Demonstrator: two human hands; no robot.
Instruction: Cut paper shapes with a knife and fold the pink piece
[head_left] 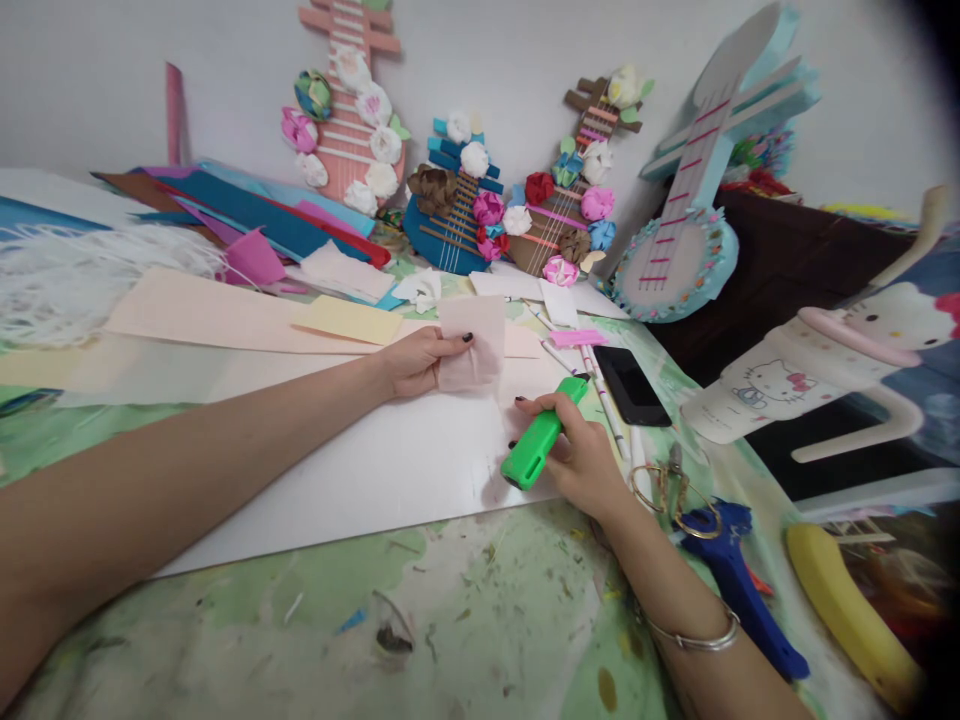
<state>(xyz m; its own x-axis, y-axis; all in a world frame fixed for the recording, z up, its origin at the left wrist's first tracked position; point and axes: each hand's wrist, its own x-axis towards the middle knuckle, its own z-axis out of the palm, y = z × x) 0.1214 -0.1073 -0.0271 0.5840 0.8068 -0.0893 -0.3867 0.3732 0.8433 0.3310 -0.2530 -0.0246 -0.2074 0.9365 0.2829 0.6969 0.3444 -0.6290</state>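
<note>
My left hand (pixel 420 362) pinches a small square of pale pink paper (pixel 472 350) between thumb and fingers, holding it up over a white board (pixel 360 480). Just to its right, my right hand (pixel 581 455) is closed around a green utility knife (pixel 544 435), whose dark tip points away from me. The knife is tilted above the board's right part and stands apart from the pink paper. More pale pink paper (pixel 529 378) lies behind the two hands.
Paper strips (pixel 202 312) lie at the back left. Flower-decorated paper instruments (pixel 442 220) lean on the wall. To the right are a phone (pixel 632 385), gold-handled scissors (pixel 675 490), a blue glue gun (pixel 739 580), a tumbler (pixel 780 375) and a yellow banana-shaped object (pixel 847 610).
</note>
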